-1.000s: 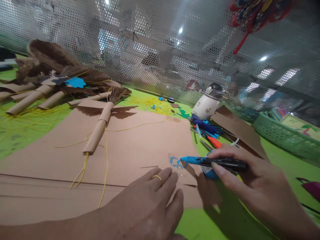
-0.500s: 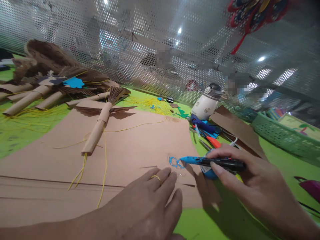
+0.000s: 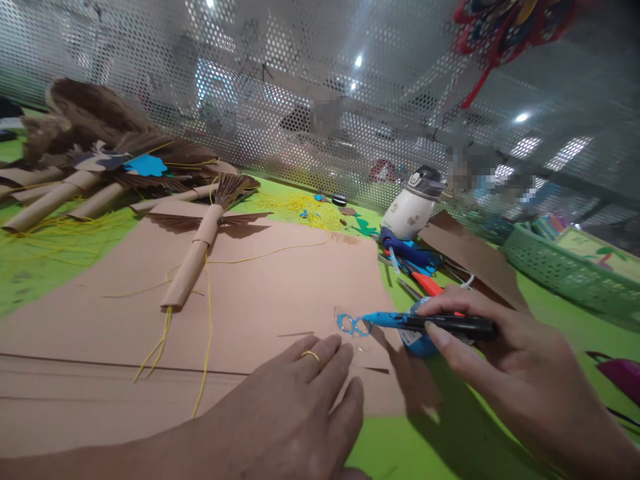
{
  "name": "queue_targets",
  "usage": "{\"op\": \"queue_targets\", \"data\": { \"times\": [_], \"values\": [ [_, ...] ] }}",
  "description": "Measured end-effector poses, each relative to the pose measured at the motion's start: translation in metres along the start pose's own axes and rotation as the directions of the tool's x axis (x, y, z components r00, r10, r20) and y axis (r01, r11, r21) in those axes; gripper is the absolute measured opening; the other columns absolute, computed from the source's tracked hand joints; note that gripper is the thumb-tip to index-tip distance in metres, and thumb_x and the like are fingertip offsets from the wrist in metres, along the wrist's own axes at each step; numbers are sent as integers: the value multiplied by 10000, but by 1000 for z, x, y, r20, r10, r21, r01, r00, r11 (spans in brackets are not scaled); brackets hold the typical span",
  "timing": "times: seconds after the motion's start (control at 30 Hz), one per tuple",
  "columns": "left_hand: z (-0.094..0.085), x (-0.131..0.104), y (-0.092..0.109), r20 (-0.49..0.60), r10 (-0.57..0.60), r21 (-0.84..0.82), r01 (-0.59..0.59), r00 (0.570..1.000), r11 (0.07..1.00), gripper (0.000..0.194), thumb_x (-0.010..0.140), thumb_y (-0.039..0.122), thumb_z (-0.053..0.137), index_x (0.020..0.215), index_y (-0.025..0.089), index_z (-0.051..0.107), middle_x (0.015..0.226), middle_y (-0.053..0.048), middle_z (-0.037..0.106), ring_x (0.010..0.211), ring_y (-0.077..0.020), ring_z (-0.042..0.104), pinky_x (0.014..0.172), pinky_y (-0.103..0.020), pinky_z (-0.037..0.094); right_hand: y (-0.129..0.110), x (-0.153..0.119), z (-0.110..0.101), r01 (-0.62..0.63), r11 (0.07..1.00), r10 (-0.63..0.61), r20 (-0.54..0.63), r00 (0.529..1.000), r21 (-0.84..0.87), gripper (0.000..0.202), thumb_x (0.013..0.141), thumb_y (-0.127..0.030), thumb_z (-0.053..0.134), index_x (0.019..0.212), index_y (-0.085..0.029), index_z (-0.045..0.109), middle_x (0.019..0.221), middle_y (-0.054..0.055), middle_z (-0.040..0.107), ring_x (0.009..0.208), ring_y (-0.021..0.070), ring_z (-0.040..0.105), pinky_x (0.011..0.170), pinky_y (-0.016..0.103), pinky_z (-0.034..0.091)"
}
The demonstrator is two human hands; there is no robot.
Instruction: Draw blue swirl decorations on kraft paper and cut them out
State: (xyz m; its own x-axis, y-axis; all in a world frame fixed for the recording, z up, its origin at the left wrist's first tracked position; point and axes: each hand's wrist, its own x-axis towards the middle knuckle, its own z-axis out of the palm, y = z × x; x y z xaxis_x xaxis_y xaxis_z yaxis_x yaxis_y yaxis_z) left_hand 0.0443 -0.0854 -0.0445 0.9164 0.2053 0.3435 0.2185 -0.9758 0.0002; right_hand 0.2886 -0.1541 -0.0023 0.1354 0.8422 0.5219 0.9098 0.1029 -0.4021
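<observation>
Head view showed the right hand [image 3: 520, 363] pinching a blue-and-black pen [image 3: 435, 325] between thumb and fingers, its blue tip at the right-hand one of two small blue loops [image 3: 345, 325]. These lay near the right edge of the brown paper [image 3: 270, 280] on the green bench [image 3: 383, 443]. Whether the tip touched was too small to tell. Inking the loops seemed the work in hand; any further stroke would have called for fine tip control and a steady sheet. The left hand [image 3: 300, 400] lay palm down, its fingers loosely spread, just below the loops, close enough to crowd a stroke drawn downward. Beneath the pen sat a blue container [image 3: 419, 345], partly hidden and possibly in the pen's way. Beyond it stood a white bottle [image 3: 407, 213]. Left of the loops, a rolled-paper figure [image 3: 191, 270] rested on the paper, trailing yellow thread [image 3: 209, 320]; a green basket [image 3: 560, 270] stood farther right.
</observation>
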Motion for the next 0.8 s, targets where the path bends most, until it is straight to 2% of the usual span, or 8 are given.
{"op": "queue_targets", "data": {
  "times": [0.17, 0.33, 0.5, 0.8],
  "values": [
    [-1, 0, -1, -2, 4, 13, -4, 1000, 1000, 448, 1049, 431, 514, 1239, 78, 713, 1338, -223, 690, 1243, -379, 639, 1069, -511, 507, -3, 1, 6, 63, 996, -65, 28, 998, 65, 123, 917, -275, 617, 929, -312, 733, 840, -50, 753, 706, 146, 678, 655, 245, 525],
    [2, 0, -1, -30, -2, 12, 3, 1000, 1000, 434, 1053, 413, 507, 1233, 72, 705, 1331, -232, 686, 1251, -379, 625, 1068, -522, 502, -4, 4, 4, 74, 996, -76, 24, 997, 52, 131, 913, -260, 606, 905, -304, 730, 815, -51, 746, 686, 134, 671, 641, 235, 519],
    [4, 1, -2, -37, 16, 4, -16, 999, 1000, 445, 1062, 443, 488, 1243, 93, 696, 1345, -216, 677, 1250, -352, 626, 1086, -509, 496, 3, 4, 2, 66, 998, -66, 34, 997, 1, 111, 903, -275, 635, 945, -298, 735, 853, -39, 775, 746, 158, 716, 695, 260, 549],
    [4, -1, -2, -40, 18, 8, -17, 999, 1000, 446, 1072, 418, 443, 1228, 85, 695, 1329, -226, 685, 1239, -375, 630, 1044, -528, 522, 2, 0, -1, -3, 1000, 3, 19, 1000, -7, 117, 896, -308, 627, 918, -300, 742, 898, -6, 792, 794, 218, 716, 729, 336, 543]
  ]
}}
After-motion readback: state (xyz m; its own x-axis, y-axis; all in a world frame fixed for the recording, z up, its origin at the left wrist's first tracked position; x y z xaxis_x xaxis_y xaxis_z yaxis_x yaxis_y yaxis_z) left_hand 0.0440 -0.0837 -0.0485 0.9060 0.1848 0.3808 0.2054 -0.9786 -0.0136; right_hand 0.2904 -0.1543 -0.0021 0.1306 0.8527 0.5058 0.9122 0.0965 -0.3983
